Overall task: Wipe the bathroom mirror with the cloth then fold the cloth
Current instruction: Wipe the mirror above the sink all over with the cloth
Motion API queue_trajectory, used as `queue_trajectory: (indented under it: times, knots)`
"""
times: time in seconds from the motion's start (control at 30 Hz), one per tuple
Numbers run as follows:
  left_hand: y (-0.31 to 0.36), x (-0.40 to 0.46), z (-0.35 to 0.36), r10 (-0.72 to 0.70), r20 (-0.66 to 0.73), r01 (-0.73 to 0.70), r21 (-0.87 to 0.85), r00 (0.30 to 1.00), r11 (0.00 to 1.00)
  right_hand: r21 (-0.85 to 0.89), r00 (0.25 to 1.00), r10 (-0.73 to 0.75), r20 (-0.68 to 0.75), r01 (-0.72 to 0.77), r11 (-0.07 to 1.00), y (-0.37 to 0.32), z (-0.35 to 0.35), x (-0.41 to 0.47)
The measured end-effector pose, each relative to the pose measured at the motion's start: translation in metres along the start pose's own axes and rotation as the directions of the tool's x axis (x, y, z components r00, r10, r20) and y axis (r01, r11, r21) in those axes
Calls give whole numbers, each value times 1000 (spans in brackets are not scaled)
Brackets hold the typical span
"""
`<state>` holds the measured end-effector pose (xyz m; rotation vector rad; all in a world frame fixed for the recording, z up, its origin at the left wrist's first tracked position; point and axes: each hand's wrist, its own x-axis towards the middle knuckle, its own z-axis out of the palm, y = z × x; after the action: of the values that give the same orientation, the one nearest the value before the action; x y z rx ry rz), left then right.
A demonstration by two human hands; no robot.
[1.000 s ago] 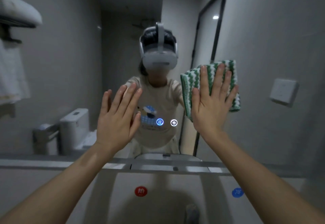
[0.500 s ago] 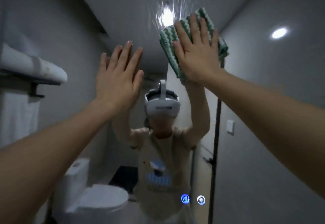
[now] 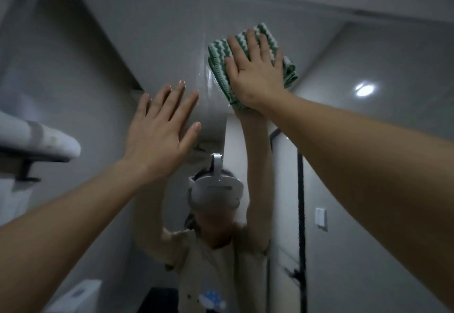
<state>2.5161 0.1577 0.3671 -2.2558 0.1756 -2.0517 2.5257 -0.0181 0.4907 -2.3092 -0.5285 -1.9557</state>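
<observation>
Since the earlier frame we'd pushed the cloth [image 3: 253, 60] further up the mirror [image 3: 157, 30], close to its top edge in the upper centre of frame; left hand [image 3: 162, 136] rose too. Right hand [image 3: 255, 72] lay flat on the green-and-white zigzag cloth, fingers straight and spread, pressing it against the glass. Left hand was open too, fingers straight, held at the mirror left of centre and lower; we couldn't tell if it touched. Hands were apart, not touching. Wet streaks [image 3: 208, 77] showed just left of the cloth. Towel shelf [image 3: 36, 141] sat at mid-left.
</observation>
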Motion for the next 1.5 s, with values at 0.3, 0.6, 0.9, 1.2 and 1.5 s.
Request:
queue_trajectory:
  times: [0.3,0.6,0.9,1.2,1.5]
  knots:
    - [0,17,-4,-18,-1,18,-46,1000,999,-21,999,-36,3,36,999,1,-1,23]
    - [-12,43,-5,-71,-25,70,-44,997,997,-5,999,-17,37,17,1000,-10,-9,83]
    - [-14,40,1,-62,-97,57,-52,993,997,-33,999,46,-23,-47,998,-24,-13,112]
    - [-15,10,5,-93,-59,88,-80,994,993,-24,995,-90,-39,90,996,-53,13,36]
    - [-8,-87,6,-194,42,198,-133,980,971,-15,996,-82,-37,82,997,-79,33,-77]
